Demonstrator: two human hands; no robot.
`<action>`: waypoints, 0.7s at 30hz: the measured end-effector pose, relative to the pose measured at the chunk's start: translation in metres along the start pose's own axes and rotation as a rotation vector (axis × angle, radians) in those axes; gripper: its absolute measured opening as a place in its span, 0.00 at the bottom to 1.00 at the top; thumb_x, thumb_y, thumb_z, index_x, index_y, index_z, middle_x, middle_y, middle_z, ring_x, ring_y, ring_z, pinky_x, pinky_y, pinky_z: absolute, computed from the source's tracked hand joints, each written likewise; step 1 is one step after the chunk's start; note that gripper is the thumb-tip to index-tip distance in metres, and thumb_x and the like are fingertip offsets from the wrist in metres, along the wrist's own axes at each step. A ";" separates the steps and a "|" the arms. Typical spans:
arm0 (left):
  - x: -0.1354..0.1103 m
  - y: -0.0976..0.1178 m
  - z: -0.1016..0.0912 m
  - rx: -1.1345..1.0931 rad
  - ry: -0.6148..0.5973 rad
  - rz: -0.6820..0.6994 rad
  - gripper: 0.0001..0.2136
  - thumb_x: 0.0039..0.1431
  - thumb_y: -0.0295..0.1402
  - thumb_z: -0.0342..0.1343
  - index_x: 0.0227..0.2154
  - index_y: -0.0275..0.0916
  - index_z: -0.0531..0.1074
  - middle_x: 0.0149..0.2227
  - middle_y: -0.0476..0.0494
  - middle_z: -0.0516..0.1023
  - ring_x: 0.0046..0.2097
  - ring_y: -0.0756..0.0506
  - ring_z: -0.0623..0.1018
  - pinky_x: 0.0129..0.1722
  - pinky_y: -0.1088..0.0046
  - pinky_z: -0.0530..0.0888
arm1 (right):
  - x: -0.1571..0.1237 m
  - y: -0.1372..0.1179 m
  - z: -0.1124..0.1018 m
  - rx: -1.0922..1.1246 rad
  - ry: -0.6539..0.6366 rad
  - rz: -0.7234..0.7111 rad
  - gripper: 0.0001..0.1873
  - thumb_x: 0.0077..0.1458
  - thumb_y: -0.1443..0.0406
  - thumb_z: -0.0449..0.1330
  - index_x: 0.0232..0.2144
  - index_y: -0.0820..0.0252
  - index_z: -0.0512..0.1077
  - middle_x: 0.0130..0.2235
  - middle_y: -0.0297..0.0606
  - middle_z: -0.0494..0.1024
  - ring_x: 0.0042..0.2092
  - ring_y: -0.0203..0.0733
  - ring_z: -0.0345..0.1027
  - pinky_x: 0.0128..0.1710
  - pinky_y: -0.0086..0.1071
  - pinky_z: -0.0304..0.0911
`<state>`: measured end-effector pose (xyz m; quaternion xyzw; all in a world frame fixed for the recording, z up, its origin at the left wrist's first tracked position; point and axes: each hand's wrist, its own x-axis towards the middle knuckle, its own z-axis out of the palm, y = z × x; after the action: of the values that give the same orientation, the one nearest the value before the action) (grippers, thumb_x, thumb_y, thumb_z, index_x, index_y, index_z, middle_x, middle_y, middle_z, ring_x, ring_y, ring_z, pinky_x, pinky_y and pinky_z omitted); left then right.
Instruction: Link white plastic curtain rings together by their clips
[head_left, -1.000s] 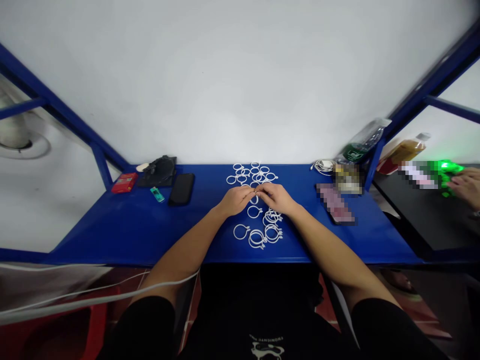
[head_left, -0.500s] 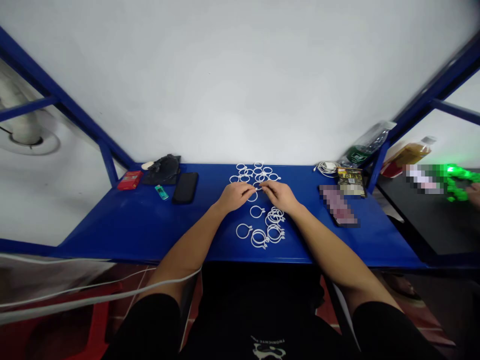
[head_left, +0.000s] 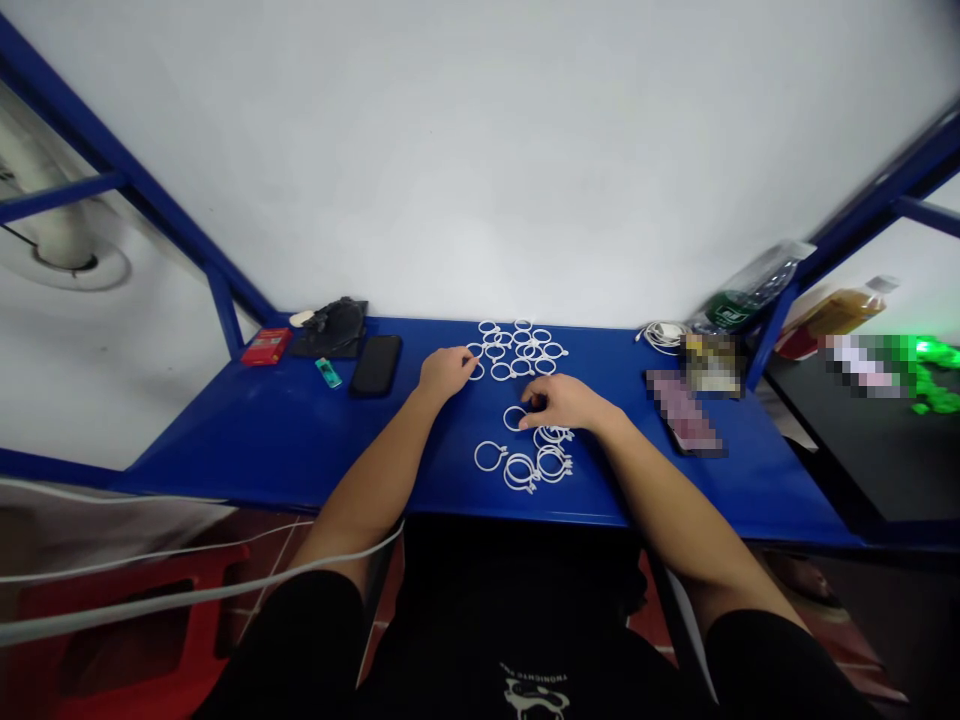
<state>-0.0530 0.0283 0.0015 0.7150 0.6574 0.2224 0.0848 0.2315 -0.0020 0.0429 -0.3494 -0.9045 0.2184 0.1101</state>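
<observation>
My left hand (head_left: pixel 447 372) pinches the edge of a white ring (head_left: pixel 482 371) at the left side of the far group. Several thin white rings with small tabs, like this far ring (head_left: pixel 523 367), lie spread there, some overlapping. My right hand (head_left: pixel 574 402) hovers over the near group with thumb and fingers apart, holding nothing that I can see. Just below its fingertips lies a single ring (head_left: pixel 507 417). Closer to the table's front edge are another lone ring (head_left: pixel 476 462) and overlapping rings (head_left: pixel 507 476), part of them behind my right hand.
On the blue table (head_left: pixel 247 430), a black phone (head_left: pixel 376 365), a black plastic bag (head_left: pixel 337 328), a red box (head_left: pixel 266 346) and a teal packet (head_left: pixel 328 373) lie left. To the right are a white cable (head_left: pixel 660 338), a blurred phone (head_left: pixel 684 410) and a bottle (head_left: pixel 750 292).
My hands have parted from the middle. The left has moved left to a ring in the far group; the right has come nearer and opened. The ring between them now lies with the far group.
</observation>
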 end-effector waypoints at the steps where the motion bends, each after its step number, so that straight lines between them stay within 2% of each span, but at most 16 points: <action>1: 0.000 0.001 0.002 -0.020 0.049 -0.022 0.11 0.68 0.40 0.55 0.40 0.43 0.82 0.36 0.41 0.84 0.39 0.40 0.80 0.38 0.67 0.70 | 0.000 0.000 -0.001 0.004 -0.024 0.000 0.24 0.48 0.46 0.75 0.40 0.54 0.81 0.36 0.34 0.82 0.34 0.40 0.74 0.33 0.31 0.60; 4: -0.001 0.005 0.004 -0.140 0.148 -0.058 0.13 0.70 0.38 0.53 0.51 0.43 0.78 0.35 0.43 0.85 0.42 0.39 0.82 0.41 0.67 0.72 | -0.001 0.001 -0.003 0.035 -0.086 -0.016 0.28 0.45 0.47 0.77 0.44 0.54 0.81 0.37 0.34 0.82 0.36 0.41 0.74 0.34 0.31 0.62; 6: -0.003 0.010 0.002 -0.215 0.156 -0.072 0.15 0.72 0.39 0.52 0.55 0.43 0.76 0.34 0.44 0.86 0.43 0.40 0.83 0.43 0.67 0.73 | -0.001 0.003 -0.003 0.060 -0.105 -0.037 0.28 0.45 0.50 0.78 0.47 0.54 0.81 0.37 0.34 0.81 0.36 0.41 0.74 0.34 0.31 0.62; 9: -0.006 0.017 -0.001 -0.259 0.123 -0.041 0.15 0.72 0.40 0.54 0.55 0.43 0.76 0.35 0.45 0.86 0.43 0.40 0.84 0.44 0.67 0.74 | 0.000 0.008 0.001 0.069 -0.086 -0.055 0.19 0.50 0.57 0.76 0.44 0.53 0.81 0.37 0.34 0.81 0.35 0.39 0.73 0.34 0.31 0.61; 12: -0.010 0.024 -0.001 -0.252 0.063 0.040 0.13 0.70 0.40 0.57 0.51 0.43 0.79 0.36 0.45 0.85 0.41 0.41 0.84 0.44 0.68 0.75 | 0.001 0.012 0.006 0.011 -0.037 -0.060 0.07 0.57 0.63 0.70 0.40 0.54 0.81 0.36 0.34 0.81 0.35 0.39 0.72 0.35 0.31 0.59; 14: -0.012 0.027 0.000 -0.262 0.024 0.096 0.12 0.69 0.39 0.58 0.50 0.42 0.79 0.38 0.45 0.86 0.41 0.42 0.84 0.44 0.68 0.76 | 0.002 0.014 0.007 -0.042 -0.012 -0.064 0.03 0.60 0.65 0.68 0.38 0.55 0.80 0.37 0.36 0.82 0.36 0.40 0.72 0.35 0.31 0.59; 18: -0.016 0.034 0.000 -0.323 0.033 0.262 0.13 0.69 0.38 0.57 0.51 0.39 0.79 0.45 0.42 0.84 0.44 0.44 0.83 0.50 0.67 0.77 | 0.003 0.014 0.005 -0.078 0.084 -0.026 0.04 0.63 0.65 0.64 0.40 0.56 0.79 0.37 0.38 0.83 0.36 0.41 0.73 0.36 0.32 0.60; 21: -0.022 0.041 -0.003 -0.325 0.064 0.417 0.16 0.69 0.41 0.59 0.53 0.39 0.78 0.50 0.40 0.82 0.49 0.43 0.81 0.55 0.64 0.76 | 0.004 0.012 0.005 -0.076 0.181 -0.002 0.07 0.65 0.65 0.61 0.43 0.57 0.78 0.40 0.40 0.84 0.39 0.43 0.75 0.38 0.33 0.62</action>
<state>-0.0181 0.0011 0.0160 0.8047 0.4537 0.3602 0.1300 0.2335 0.0068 0.0332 -0.3708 -0.8988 0.1511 0.1782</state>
